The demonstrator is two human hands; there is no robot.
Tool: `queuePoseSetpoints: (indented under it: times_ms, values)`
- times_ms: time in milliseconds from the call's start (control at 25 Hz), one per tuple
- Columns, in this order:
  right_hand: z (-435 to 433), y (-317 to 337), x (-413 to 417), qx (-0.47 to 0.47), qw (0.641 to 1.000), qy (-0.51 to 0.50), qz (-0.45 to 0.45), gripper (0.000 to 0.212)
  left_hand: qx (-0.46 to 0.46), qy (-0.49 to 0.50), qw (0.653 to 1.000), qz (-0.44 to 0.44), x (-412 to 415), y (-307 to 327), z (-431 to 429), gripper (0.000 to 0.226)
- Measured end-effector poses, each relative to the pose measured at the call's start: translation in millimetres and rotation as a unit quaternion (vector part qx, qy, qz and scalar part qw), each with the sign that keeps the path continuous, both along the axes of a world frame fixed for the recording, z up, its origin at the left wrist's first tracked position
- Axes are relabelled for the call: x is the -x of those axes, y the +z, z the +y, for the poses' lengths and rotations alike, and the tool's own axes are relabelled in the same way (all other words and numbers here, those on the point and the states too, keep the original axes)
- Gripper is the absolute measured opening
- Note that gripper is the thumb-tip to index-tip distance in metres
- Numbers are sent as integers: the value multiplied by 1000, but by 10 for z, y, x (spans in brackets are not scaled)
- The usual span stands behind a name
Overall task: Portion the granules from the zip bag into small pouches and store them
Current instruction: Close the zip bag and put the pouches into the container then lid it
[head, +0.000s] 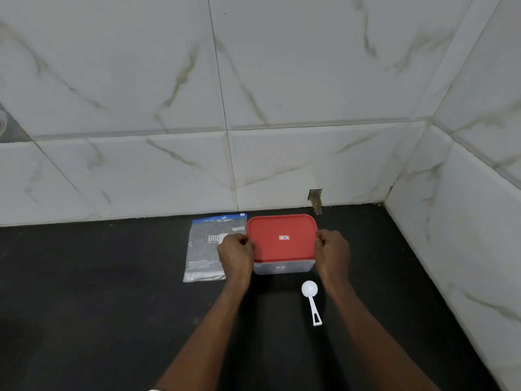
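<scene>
1. Container (283, 268) of clear plastic, rectangular with rounded corners, stands near the counter's back edge, capped by a red lid (282, 241) with a small label at its centre.
2. Left hand (236, 256) grips the lid's left edge and right hand (334, 255) grips its right edge, fingers curled over the rim.
3. Zip bag (205, 249), clear with a blue top strip and white print, lies flat just left of the container; its contents are hard to make out.
4. White measuring scoop (310, 289) lies in front of the container, bowl toward it.
5. Counter (98, 277) is matte black. White marble-look tiles (141, 80) cover the back and right walls, and a small notch (315, 200) shows at the back wall's base.
</scene>
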State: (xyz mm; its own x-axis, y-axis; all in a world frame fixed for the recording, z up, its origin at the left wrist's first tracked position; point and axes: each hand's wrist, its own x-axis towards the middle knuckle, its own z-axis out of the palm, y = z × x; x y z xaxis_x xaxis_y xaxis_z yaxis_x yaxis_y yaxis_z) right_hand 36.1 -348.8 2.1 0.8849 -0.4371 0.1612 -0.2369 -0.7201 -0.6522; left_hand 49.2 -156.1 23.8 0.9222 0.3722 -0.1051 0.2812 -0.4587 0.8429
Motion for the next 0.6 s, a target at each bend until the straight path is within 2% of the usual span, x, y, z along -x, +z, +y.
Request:
queuePoseSetpoints:
  times_ms: [160,240,320,400,520,600]
  values:
    - [-30,-19,-28,1,1000,12,13,23,8,-6,1000,14,-69,-37,46,31]
    - [-23,-37,-34,19,999,24,36,25,-11,-34,999,18,-92,-78,68,46]
    - [-6,-49,-88,44,996,69,39,44,-42,-107,993,-15,-166,-111,81,61]
    - [-21,-57,-212,84,985,145,44,59,-89,-201,975,-44,-286,-132,60,62]
    - [-44,-94,-357,116,966,216,83,61,-130,-293,947,-21,-373,-195,29,60]
    - [-50,-147,-375,111,962,230,95,61,-130,-305,943,-7,-365,-245,15,62]
